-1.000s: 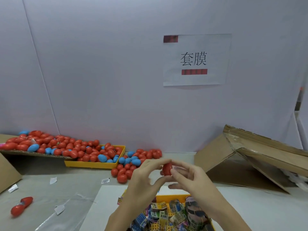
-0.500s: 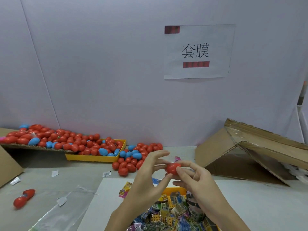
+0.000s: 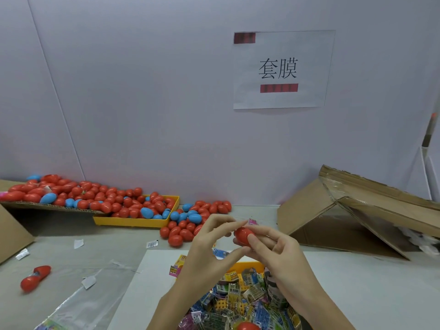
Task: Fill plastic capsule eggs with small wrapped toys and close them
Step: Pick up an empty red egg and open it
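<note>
A closed red capsule egg (image 3: 243,235) hangs in front of me above the table, lying sideways. My right hand (image 3: 278,256) grips it from the right with curled fingers and thumb. From the left, my left hand (image 3: 209,248) pinches it, fingertips on top and thumb underneath. Below the hands a yellow tray (image 3: 248,265) is heaped with small wrapped toys (image 3: 238,303). Another red egg (image 3: 247,326) lies on the toys at the bottom edge.
A pile of red and blue eggs (image 3: 188,225) spills from a yellow tray (image 3: 133,222) and a cardboard flap (image 3: 47,206) at back left. An open red egg (image 3: 35,277) and a plastic bag (image 3: 83,303) lie left. A tipped cardboard box (image 3: 352,210) is at the right.
The egg has turned from upright to sideways between my fingers and shows more. Both hands have stayed together on it; the view has shifted slightly.
</note>
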Motion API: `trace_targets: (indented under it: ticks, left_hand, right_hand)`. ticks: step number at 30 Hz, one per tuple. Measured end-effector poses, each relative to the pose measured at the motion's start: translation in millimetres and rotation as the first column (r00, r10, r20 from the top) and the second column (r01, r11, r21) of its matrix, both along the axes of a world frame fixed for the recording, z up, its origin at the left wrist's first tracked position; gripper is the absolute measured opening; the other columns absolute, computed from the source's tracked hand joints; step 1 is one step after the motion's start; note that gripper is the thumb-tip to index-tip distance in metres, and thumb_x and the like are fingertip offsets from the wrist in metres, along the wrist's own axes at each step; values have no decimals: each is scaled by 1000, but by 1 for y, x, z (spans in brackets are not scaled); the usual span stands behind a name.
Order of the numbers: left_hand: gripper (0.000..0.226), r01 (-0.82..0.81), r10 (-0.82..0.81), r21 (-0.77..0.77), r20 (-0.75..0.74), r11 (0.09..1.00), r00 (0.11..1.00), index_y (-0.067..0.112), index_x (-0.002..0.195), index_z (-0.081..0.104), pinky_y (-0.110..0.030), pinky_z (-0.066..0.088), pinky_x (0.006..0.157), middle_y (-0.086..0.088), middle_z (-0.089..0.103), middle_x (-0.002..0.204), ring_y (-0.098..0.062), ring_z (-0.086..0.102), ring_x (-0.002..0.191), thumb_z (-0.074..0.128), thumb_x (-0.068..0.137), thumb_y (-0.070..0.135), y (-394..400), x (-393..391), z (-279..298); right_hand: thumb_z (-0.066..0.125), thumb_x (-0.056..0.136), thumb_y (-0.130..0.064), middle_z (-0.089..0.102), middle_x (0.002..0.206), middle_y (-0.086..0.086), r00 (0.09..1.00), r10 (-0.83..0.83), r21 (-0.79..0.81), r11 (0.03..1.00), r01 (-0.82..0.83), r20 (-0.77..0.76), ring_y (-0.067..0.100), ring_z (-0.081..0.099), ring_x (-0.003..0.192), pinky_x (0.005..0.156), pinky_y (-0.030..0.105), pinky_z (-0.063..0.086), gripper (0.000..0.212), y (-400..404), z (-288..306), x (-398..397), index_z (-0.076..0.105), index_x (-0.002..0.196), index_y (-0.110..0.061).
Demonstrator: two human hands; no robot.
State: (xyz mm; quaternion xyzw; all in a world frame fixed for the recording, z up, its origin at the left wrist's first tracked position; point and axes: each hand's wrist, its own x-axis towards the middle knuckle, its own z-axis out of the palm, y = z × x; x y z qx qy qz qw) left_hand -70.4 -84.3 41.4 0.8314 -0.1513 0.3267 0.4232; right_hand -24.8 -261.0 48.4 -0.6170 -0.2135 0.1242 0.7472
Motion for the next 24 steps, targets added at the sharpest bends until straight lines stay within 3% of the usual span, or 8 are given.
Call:
trace_targets:
  ticks: [5,7,10,16,19,24]
  left_hand:
    - [36,-13,14,-102,10,995,1000,34,120,69,-24,52,91,14,69,114,-18,64,110,78,86,43,1,-2,4]
    - [37,4,-5,-128,-5,992,1000,36,122,71,-29,53,95,13,71,116,-20,63,113,80,87,41,4,-3,5]
    - [42,35,-36,-137,0,990,999,36,126,72,-26,51,97,15,71,119,-20,61,117,81,84,34,6,-5,8]
    - [51,17,-14,-78,34,997,999,32,131,69,-23,48,104,21,67,128,-16,56,131,84,83,32,3,-4,6]
    - [57,9,-7,-35,54,999,999,30,134,66,-21,47,100,20,66,129,-18,56,127,87,81,33,-6,-5,6]
    - [50,-87,94,-56,128,995,987,30,127,68,-17,49,95,15,60,132,-14,57,126,86,81,37,-17,-6,4]
  right_hand:
    - [78,85,-30,76,114,19,984,83,149,987,-60,-155,33,74,108,86,29,61,47,4,0,-2,67,123,-4]
    - [77,87,-25,73,121,23,962,166,228,967,-116,-219,35,71,114,87,30,61,49,2,2,-1,64,128,-3]
    - [77,87,-19,70,129,20,947,226,273,949,-160,-228,31,68,121,90,29,59,51,-1,2,0,63,134,-5]
    - [82,80,-30,73,127,13,973,151,231,967,-109,-173,25,68,123,92,24,57,46,2,2,-1,76,122,-13]
    - [82,75,-35,75,121,15,979,103,232,971,-61,-174,26,72,115,87,23,58,42,4,2,-3,80,113,-17]
    - [77,76,-40,73,120,21,963,142,292,954,-71,-228,28,72,114,85,24,59,53,7,2,-6,77,117,-6]
